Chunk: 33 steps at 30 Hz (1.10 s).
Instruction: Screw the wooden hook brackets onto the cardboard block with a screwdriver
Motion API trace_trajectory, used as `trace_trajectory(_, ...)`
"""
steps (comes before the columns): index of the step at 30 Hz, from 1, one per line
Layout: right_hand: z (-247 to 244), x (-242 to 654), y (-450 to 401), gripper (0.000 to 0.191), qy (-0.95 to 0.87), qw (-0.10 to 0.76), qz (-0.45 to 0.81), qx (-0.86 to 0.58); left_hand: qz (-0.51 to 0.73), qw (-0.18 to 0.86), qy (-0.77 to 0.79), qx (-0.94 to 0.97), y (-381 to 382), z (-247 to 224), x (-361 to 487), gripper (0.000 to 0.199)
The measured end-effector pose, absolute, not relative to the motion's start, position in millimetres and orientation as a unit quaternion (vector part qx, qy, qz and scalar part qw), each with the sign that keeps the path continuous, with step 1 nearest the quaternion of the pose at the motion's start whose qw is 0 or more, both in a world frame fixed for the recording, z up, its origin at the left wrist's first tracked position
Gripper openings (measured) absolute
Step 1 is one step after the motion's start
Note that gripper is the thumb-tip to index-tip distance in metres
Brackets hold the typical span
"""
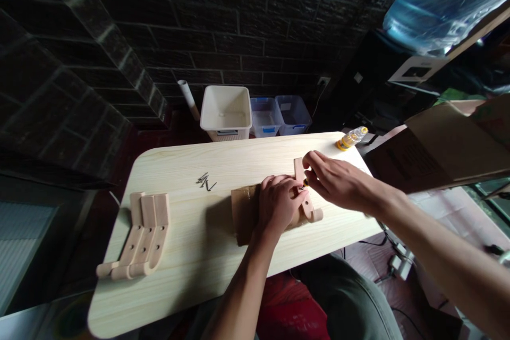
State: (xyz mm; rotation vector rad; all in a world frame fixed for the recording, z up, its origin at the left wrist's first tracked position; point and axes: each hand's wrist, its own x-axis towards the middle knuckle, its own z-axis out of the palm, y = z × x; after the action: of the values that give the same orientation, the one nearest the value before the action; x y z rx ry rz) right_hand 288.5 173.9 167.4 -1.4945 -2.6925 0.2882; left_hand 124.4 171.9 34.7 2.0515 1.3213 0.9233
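Observation:
A curved wooden piece with holes (pixel 307 205) lies across the right end of a brown cardboard block (pixel 244 212). My left hand (pixel 279 202) rests over the block, its fingers together and reaching the wooden piece. Beside its fingertips, my right hand (pixel 324 175) is curled around something small and dark with a bit of yellow, mostly hidden by the fingers. Several dark screws (pixel 205 180) lie loose on the pale table (pixel 179 164). At the table's left, three similar wooden pieces (pixel 145 234) lie side by side.
A clear bottle with yellow parts (pixel 351 138) stands at the table's back right corner. Behind the table are a white bin (pixel 226 109) and two clear plastic boxes (pixel 279 117). A cardboard box (pixel 446 143) and cables are on the right.

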Motion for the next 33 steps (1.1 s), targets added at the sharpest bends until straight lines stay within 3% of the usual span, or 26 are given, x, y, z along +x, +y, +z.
trace_trajectory(4, 144.8, 283.8, 164.7, 0.018, -0.833, 0.116, 0.141, -0.521, 0.334, 0.276, 0.5, 0.749, 173.4, 35.8, 125.4, 0.005)
trace_trajectory(11, 116.0, 280.9, 156.0, 0.039, -0.74, 0.355, 0.221, -0.527, 0.345, 0.278, 0.485, 0.754, 172.5, 35.7, 125.5, 0.009)
trace_trajectory(16, 97.4, 284.8, 157.2, 0.037, -0.662, 0.46, 0.338, -0.485, 0.357, 0.267, 0.482, 0.754, 173.6, 38.1, 126.8, 0.004)
trace_trajectory(25, 97.9, 284.3, 157.2, 0.017, -0.6, 0.495, 0.407, -0.479, 0.33, 0.266, 0.465, 0.777, 177.8, 40.9, 126.9, 0.002)
trace_trajectory(29, 104.9, 298.6, 162.6, 0.02, -0.65, 0.436, 0.392, -0.483, 0.324, 0.26, 0.489, 0.767, 178.6, 40.7, 131.4, 0.005)
trace_trajectory(33, 104.4, 307.7, 160.9, 0.03, -0.647, 0.446, 0.391, -0.479, 0.31, 0.267, 0.503, 0.761, 177.5, 40.5, 134.3, 0.007)
